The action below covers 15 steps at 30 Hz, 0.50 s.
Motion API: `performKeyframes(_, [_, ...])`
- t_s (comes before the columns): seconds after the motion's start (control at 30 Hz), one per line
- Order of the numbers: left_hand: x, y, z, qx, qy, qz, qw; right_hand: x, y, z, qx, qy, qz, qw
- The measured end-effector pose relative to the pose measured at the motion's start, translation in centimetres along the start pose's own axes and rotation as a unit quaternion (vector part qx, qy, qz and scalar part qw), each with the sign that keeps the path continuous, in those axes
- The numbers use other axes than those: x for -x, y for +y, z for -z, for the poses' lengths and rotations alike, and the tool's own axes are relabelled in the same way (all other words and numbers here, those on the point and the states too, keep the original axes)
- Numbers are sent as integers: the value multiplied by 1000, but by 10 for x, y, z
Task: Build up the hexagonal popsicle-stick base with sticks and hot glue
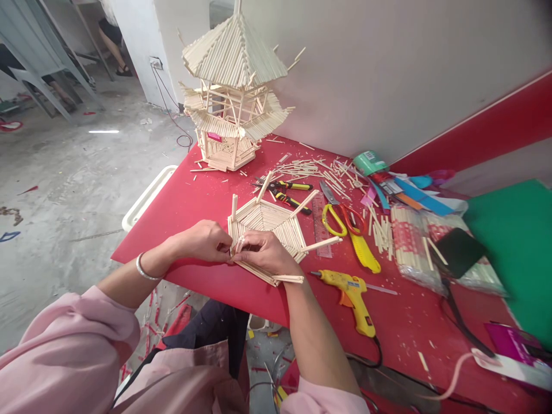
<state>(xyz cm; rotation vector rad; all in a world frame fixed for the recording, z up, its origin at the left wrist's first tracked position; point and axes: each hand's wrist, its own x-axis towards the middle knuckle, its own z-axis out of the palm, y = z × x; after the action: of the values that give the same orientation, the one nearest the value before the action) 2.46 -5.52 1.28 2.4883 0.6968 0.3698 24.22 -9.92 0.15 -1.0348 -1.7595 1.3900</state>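
Observation:
A hexagonal roof piece made of wooden sticks [271,227] lies on the red table [202,195] in front of me. My left hand [206,241] is closed on the near-left corner of this piece, fingers pinched at the stick ends. My right hand [264,253] rests on its near edge, fingers curled and pinching the same corner. A silver bangle sits on my left wrist. Behind the piece stands a tall stick pagoda [235,92] with two tiered roofs.
A yellow glue gun [351,290] lies right of my right hand. Yellow-handled scissors [340,221], pliers [288,192], a ruler, loose sticks [310,169] and packets of sticks [414,244] are scattered further right. A green sheet [513,241] covers the right end. A white tray edges the table's left side.

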Motion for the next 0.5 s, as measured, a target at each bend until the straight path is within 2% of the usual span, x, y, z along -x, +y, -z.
performKeyframes(0.5, [0,0,0,-2,-4,6,1000,0,1,0,0,-1,2,1000])
